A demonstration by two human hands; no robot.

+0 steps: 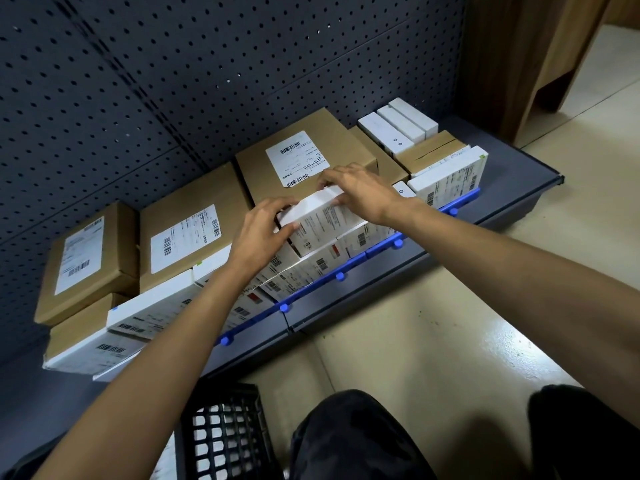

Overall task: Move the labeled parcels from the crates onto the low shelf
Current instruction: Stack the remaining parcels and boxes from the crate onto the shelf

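A white labelled parcel (320, 221) rests on top of other white parcels at the front middle of the low grey shelf (512, 209). My left hand (259, 233) grips its left end and my right hand (356, 192) holds its far right end. Brown cardboard parcels with white shipping labels (301, 161) stand behind it against the pegboard. A black lattice crate (221, 434) sits on the floor at the bottom, between my left arm and my knees, with white items visible through its side.
A blue rail with round knobs (341, 275) runs along the shelf's front lip. More brown and white boxes (398, 128) fill the shelf's right end and left end (86, 261). The dark pegboard (173, 81) backs the shelf. A wooden cabinet (540, 64) stands at the right on the pale floor.
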